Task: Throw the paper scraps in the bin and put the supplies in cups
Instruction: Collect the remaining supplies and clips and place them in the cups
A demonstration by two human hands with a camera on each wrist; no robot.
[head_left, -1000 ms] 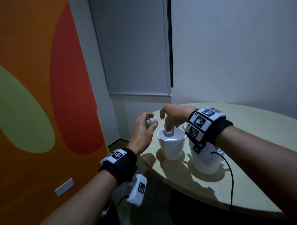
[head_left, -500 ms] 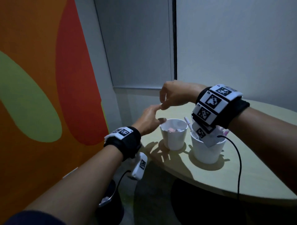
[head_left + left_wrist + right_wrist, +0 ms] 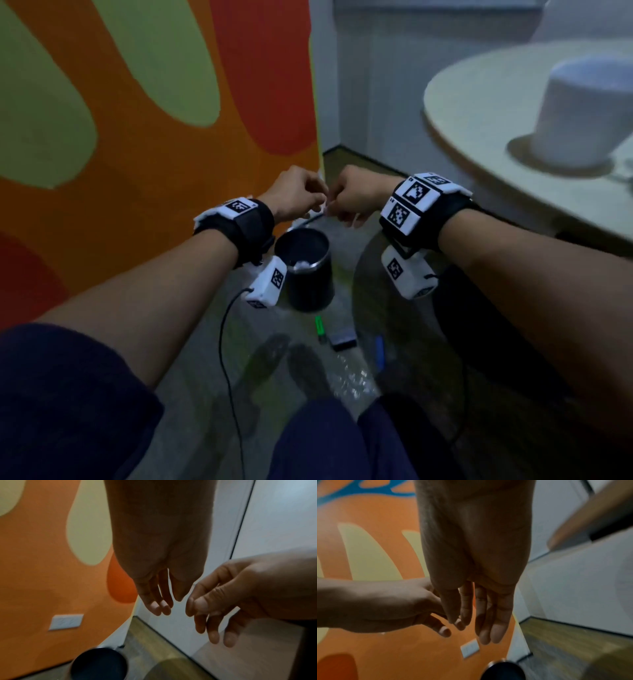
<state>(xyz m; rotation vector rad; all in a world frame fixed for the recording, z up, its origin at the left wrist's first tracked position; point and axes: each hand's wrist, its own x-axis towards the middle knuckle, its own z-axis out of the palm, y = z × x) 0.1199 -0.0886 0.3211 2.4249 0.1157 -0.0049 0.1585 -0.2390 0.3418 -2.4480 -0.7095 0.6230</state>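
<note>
Both of my hands hang side by side over a dark round bin [image 3: 305, 274] that stands on the floor by the orange wall. In the head view my left hand [image 3: 301, 202] and right hand [image 3: 346, 205] nearly touch above the bin's far rim. The left wrist view shows my left hand [image 3: 169, 604] with loose, straight fingers and nothing in them. My right hand [image 3: 471, 627] looks the same in the right wrist view. White crumpled paper [image 3: 301, 263] lies inside the bin. A white cup [image 3: 582, 113] stands on the round table [image 3: 479, 144] at the upper right.
A green marker [image 3: 319, 325], a small dark block [image 3: 342, 339] and a blue pen [image 3: 378, 353] lie on the floor just in front of the bin. A wall socket [image 3: 66, 622] sits low on the orange wall. My knees fill the lower edge of the head view.
My hands were over the white cups on the table. They have dropped down to the left and now hang over the bin; the small coloured thing in my left hand is gone.
</note>
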